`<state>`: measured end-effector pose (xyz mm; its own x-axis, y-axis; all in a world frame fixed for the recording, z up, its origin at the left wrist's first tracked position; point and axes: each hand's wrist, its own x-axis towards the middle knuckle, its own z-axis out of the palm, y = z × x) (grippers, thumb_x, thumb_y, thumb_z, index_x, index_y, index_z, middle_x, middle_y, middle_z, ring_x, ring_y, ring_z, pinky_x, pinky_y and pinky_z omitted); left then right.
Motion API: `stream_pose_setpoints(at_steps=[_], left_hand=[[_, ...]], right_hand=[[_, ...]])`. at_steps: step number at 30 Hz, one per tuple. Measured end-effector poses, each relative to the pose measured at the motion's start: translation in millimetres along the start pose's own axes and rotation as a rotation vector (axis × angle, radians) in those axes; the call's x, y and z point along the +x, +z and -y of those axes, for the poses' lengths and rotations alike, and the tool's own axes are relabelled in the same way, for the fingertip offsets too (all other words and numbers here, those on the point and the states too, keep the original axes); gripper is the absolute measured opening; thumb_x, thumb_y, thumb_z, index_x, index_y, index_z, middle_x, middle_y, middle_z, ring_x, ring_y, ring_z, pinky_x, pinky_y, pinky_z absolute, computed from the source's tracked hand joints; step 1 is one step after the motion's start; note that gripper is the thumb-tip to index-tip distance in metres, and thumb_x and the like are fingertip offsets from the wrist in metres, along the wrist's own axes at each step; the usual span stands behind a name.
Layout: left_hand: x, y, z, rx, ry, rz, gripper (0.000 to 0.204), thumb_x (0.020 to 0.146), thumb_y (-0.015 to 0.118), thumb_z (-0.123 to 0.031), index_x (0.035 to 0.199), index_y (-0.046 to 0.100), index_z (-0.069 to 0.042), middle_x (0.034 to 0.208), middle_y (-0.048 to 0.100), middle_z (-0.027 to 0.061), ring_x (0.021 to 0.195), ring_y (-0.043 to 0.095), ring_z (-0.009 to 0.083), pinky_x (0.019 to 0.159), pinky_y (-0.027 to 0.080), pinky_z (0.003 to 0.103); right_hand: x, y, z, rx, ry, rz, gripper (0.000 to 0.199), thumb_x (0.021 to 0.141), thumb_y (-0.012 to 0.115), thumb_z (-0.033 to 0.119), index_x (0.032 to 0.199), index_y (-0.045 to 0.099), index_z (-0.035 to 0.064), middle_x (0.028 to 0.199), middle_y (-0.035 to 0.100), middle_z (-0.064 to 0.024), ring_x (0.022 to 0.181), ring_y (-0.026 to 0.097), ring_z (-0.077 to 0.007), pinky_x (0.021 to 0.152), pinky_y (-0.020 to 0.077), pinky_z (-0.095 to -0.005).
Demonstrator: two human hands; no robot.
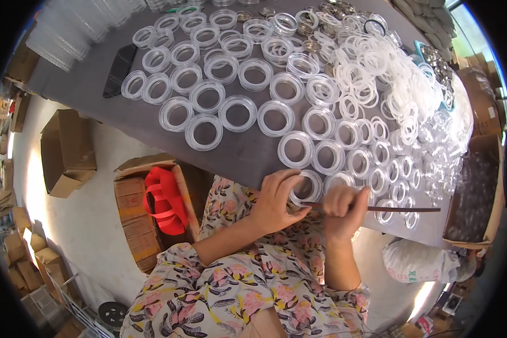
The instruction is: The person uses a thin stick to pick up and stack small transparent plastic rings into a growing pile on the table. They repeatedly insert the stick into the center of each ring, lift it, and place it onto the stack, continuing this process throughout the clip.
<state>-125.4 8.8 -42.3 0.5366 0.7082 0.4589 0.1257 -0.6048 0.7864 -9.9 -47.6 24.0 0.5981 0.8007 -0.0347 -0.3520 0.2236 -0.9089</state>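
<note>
A clear, round plastic ring (319,187) is held by the left hand (275,204). A thin brown stick (405,209) is gripped by the blurry right hand (342,213). Past both hands, more clear rings (222,115) are spread on a grey surface (239,160).

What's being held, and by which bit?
The right grip holds a thin brown stick left of its middle; the left grip holds a clear ring by its left edge.

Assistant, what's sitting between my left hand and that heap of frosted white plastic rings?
Several clear round plastic rings lie between your left hand and the frosted white heap, as the head view shows.
</note>
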Motion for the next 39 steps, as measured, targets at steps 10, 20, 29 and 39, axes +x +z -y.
stream_pose_setpoints(at_steps=[10,20,29,39], left_hand=[[3,5,-2,-0.002,-0.05,0.008,0.074,0.051,0.076,-0.02,0.112,0.04,-0.002,0.11,0.046,0.0145,0.098,0.044,0.0311,0.083,0.034,0.04],[-2,11,5,-0.023,-0.036,-0.012,0.076,0.048,0.077,-0.022,0.112,0.04,-0.003,0.109,0.047,0.013,0.096,0.045,0.0298,0.081,0.033,0.04],[14,-22,3,0.135,0.157,0.054,0.044,0.061,0.067,-0.017,0.102,0.053,-0.009,0.105,0.052,0.005,0.096,0.047,0.0219,0.08,0.03,0.035],[49,-53,10,0.353,0.301,0.081,0.022,0.068,0.063,-0.015,0.089,0.061,-0.018,0.094,0.058,-0.0071,0.097,0.05,0.0158,0.083,0.026,0.036]], right_hand=[[36,15,-23,-0.031,-0.261,0.093,0.058,0.092,0.023,0.039,0.042,0.026,0.0108,0.04,0.026,-0.0007,0.036,0.021,-0.0114,0.036,0.0167,-0.0251],[-4,0,-16,0.115,-0.063,0.053,0.055,0.093,0.024,0.033,0.044,0.027,0.0099,0.04,0.028,-0.001,0.037,0.026,-0.0129,0.037,0.0222,-0.0262],[14,-7,-15,0.169,-0.327,0.121,0.057,0.093,0.019,0.037,0.043,0.026,0.0106,0.041,0.026,-0.0006,0.037,0.022,-0.0121,0.036,0.0185,-0.0244],[5,-18,4,0.202,-0.401,0.023,0.059,0.092,0.019,0.04,0.041,0.024,0.012,0.04,0.025,0.0007,0.036,0.017,-0.0102,0.035,0.0132,-0.0229]])
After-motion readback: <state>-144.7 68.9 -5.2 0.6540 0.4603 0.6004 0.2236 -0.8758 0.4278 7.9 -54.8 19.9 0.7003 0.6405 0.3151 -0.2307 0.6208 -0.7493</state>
